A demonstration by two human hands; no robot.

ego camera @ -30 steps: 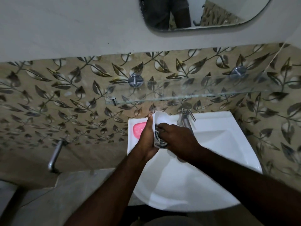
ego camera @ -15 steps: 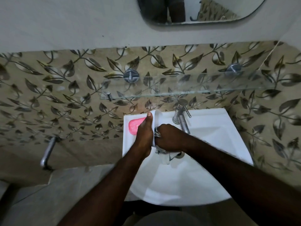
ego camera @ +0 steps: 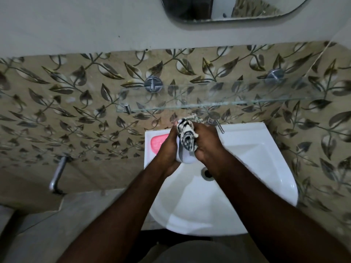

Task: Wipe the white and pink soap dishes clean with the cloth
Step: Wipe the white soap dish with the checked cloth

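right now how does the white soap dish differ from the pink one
Place: the white soap dish is held up above the sink; the pink soap dish lies on the sink's back left ledge.
Contact: the left hand grips the white soap dish and the right hand presses the cloth against it; the pink soap dish is untouched by the cloth, partly hidden behind the left hand.
Shared: both have rounded corners.

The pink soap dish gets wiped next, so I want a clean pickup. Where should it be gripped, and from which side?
Probably its exposed left end, coming from above and the left. The pink soap dish lies flat on the sink ledge close to the wall, and the left hand, holding the white dish, covers its right part.
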